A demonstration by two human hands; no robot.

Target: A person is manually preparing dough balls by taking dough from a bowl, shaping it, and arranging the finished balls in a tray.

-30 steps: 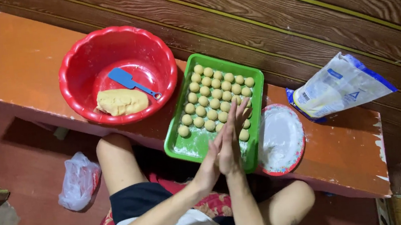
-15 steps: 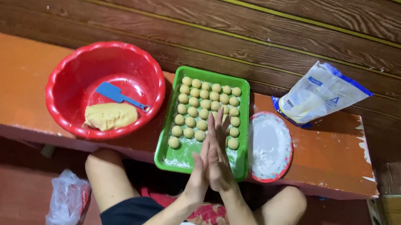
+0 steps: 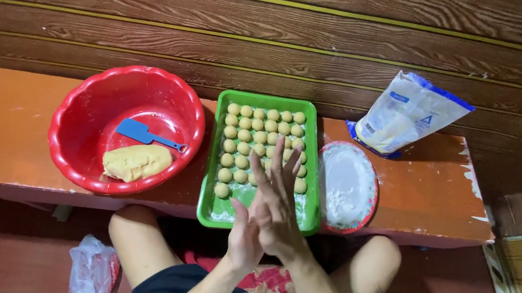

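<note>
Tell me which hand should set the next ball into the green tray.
Probably the right hand: it stands higher, its fingers over the dough balls in the green tray. The left hand, pressed against it, sits lower.

I see my 2 hands pressed palm to palm just in front of my chest, forearms rising from the bottom edge and meeting in a narrow V. My right hand (image 3: 280, 209) stands upright, its fingers (image 3: 280, 160) spread and pointing away from me. My left hand (image 3: 244, 232) sits slightly lower against it, fingers straight. Whether anything lies between the palms I cannot tell. My bare knees splay out either side.
</note>
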